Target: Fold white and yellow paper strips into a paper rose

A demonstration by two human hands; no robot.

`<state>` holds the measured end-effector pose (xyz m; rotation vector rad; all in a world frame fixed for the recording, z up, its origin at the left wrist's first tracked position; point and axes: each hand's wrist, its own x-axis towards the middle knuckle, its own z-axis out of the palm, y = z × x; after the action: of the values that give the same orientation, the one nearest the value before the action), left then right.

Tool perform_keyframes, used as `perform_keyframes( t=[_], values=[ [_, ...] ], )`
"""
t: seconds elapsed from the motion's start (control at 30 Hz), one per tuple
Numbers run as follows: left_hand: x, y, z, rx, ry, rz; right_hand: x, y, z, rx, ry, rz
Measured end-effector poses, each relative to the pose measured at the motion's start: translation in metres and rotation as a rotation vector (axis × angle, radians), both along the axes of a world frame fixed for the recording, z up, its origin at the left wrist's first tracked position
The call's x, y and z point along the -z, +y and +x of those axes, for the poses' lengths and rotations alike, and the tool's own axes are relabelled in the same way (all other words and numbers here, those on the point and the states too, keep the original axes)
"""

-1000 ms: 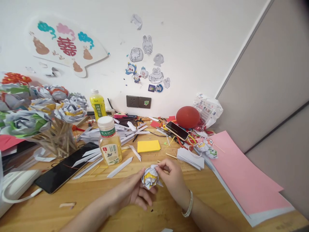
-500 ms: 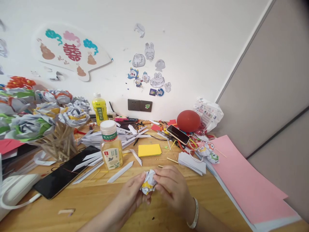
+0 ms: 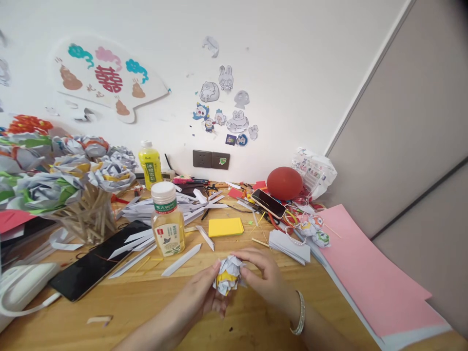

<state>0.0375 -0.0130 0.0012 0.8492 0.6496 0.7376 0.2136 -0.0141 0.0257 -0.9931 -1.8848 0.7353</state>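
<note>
A small white and yellow paper flower (image 3: 228,276) is between my two hands, low in the middle of the head view. My left hand (image 3: 205,292) grips its left side, thumb in front and fingers curled beneath. Around its upper right side curve the fingers of my right hand (image 3: 263,273), with the thumb against the petals. A bracelet (image 3: 300,313) circles my right wrist. Just beyond the hands are a stack of yellow paper (image 3: 225,227), a stack of white paper (image 3: 288,246) and a tea bottle (image 3: 168,219).
At the left, paper flowers on rolled sticks fill a clear container (image 3: 93,219) beside a black tablet (image 3: 98,263). A phone (image 3: 268,203) and red balloon (image 3: 284,183) lie at the back; pink sheets (image 3: 376,273) extend along the right. White strips litter the wooden table (image 3: 146,312).
My right hand has shifted slightly right and spread around the flower, so more of its petals show. The flower is turned a little, still in my left hand.
</note>
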Motion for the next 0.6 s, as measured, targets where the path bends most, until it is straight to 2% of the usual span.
perform_keyframes(
  t=[0.1, 0.17, 0.27, 0.37, 0.47, 0.6],
  values=[
    [0.002, 0.002, -0.002, 0.058, 0.099, 0.077, 0.002, 0.003, -0.001, -0.005, 0.029, -0.059],
    [-0.003, 0.002, -0.004, 0.052, 0.211, 0.182, 0.005, 0.005, -0.002, 0.011, 0.053, -0.141],
    [-0.016, 0.003, -0.007, 0.002, 0.499, 0.425, 0.011, 0.008, -0.005, 0.0, 0.078, -0.278],
    [-0.024, 0.009, -0.01, -0.02, 0.687, 0.638, 0.014, 0.009, -0.007, -0.03, 0.092, -0.377],
    [-0.024, 0.017, -0.014, 0.032, 0.739, 0.655, 0.012, 0.007, -0.009, -0.035, 0.086, -0.436],
    [-0.023, 0.019, -0.021, 0.17, 0.687, 0.611, 0.01, 0.005, -0.013, -0.005, 0.026, -0.454]
  ],
)
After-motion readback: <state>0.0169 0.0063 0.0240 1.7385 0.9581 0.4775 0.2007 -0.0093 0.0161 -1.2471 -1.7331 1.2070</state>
